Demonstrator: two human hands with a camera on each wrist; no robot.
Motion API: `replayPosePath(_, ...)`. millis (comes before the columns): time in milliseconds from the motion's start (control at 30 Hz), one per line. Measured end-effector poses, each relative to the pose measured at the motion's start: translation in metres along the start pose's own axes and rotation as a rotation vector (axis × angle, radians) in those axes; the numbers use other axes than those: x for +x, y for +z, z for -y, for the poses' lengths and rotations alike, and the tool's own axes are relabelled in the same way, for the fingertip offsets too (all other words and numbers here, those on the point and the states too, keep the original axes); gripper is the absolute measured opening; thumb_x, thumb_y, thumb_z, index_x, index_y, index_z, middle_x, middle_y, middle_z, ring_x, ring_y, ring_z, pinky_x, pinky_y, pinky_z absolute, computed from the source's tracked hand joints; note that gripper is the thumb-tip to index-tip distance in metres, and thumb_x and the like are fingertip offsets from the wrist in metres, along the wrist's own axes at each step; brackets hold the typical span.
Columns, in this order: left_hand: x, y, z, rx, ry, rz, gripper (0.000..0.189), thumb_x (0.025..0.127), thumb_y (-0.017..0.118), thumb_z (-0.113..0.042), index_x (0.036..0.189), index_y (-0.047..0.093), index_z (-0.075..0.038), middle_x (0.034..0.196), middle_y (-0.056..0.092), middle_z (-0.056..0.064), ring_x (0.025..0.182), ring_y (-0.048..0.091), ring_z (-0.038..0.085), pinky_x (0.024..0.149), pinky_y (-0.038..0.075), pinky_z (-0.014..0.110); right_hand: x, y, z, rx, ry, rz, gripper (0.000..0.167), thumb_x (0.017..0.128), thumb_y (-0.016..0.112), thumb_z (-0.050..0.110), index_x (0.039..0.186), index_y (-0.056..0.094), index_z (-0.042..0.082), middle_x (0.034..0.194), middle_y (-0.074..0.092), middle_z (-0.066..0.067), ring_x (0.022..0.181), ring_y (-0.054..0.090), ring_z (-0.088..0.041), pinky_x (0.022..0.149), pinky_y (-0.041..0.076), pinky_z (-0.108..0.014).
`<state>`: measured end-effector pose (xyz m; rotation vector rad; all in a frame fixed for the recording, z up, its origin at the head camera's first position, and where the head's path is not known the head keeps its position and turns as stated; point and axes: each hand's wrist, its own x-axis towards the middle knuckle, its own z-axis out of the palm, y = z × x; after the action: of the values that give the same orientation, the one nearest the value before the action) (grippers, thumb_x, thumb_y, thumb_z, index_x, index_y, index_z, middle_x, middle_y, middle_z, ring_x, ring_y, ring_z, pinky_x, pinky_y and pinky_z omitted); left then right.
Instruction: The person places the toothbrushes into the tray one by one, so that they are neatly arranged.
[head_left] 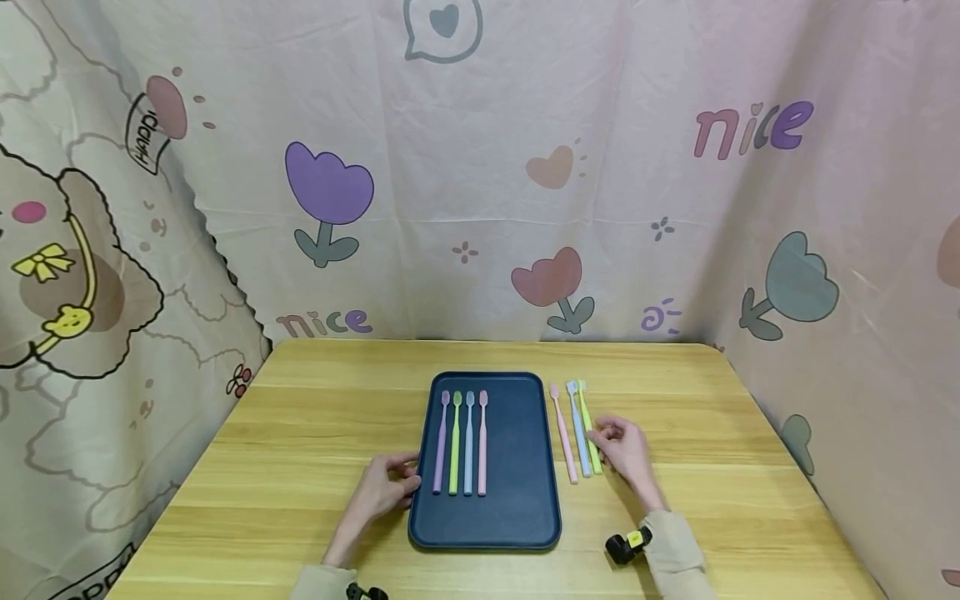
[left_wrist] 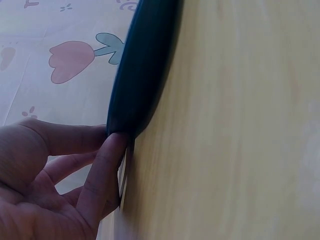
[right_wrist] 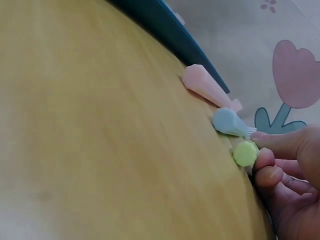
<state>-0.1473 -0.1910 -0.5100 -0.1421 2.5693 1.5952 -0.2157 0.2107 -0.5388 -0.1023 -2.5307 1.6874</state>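
A dark blue tray (head_left: 517,467) holds a purple toothbrush (head_left: 441,442), a green toothbrush (head_left: 455,442), a blue toothbrush (head_left: 469,442) and a pink toothbrush (head_left: 483,442), side by side. My left hand (head_left: 381,490) grips the tray's left rim between thumb and fingers; the left wrist view shows the fingertips (left_wrist: 117,142) at its edge. To the tray's right lie another pink toothbrush (head_left: 564,437), another blue one (head_left: 580,437) and, rightmost, another light green one (right_wrist: 245,154). My right hand (head_left: 624,450) pinches that light green toothbrush with thumb and finger.
The wooden table (head_left: 330,392) runs back to a patterned curtain (head_left: 450,200); more curtain hangs along both sides. Each wrist carries a small black camera, such as the right wrist's camera (head_left: 621,548).
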Motion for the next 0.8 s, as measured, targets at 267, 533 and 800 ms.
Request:
replayPosePath(267, 0.000, 0.000, 0.000, -0.006, 0.000, 0.005, 0.041, 0.086, 0.069, 0.006, 0.127, 0.066, 0.006, 0.088, 0.064, 0.010, 0.069, 0.061, 0.015, 0.056, 0.059, 0.031, -0.012, -0.013, -0.002, 0.037, 0.066, 0.078, 0.036, 0.090, 0.074, 0.010, 0.117, 0.064, -0.011, 0.077, 0.064, -0.008, 0.048, 0.053, -0.008, 0.043, 0.045, -0.022)
replayPosePath(533, 0.000, 0.000, 0.000, -0.009, -0.007, 0.002, 0.041, 0.086, 0.068, 0.006, 0.127, 0.066, 0.005, 0.088, 0.064, 0.010, 0.069, 0.061, 0.015, 0.056, 0.059, 0.031, -0.005, -0.011, -0.002, -0.053, 0.044, 0.089, 0.033, 0.087, 0.078, 0.016, 0.109, 0.068, -0.007, 0.069, 0.065, -0.004, 0.043, 0.051, -0.009, 0.040, 0.043, -0.023)
replayPosePath(800, -0.001, 0.000, -0.001, 0.006, -0.016, -0.008, 0.041, 0.086, 0.069, 0.005, 0.127, 0.066, 0.003, 0.088, 0.064, 0.010, 0.069, 0.060, 0.015, 0.056, 0.059, 0.031, -0.006, -0.010, 0.002, -0.122, 0.032, 0.086, 0.019, 0.088, 0.074, 0.011, 0.096, 0.070, -0.005, 0.062, 0.061, -0.004, 0.041, 0.049, -0.009, 0.038, 0.042, -0.023)
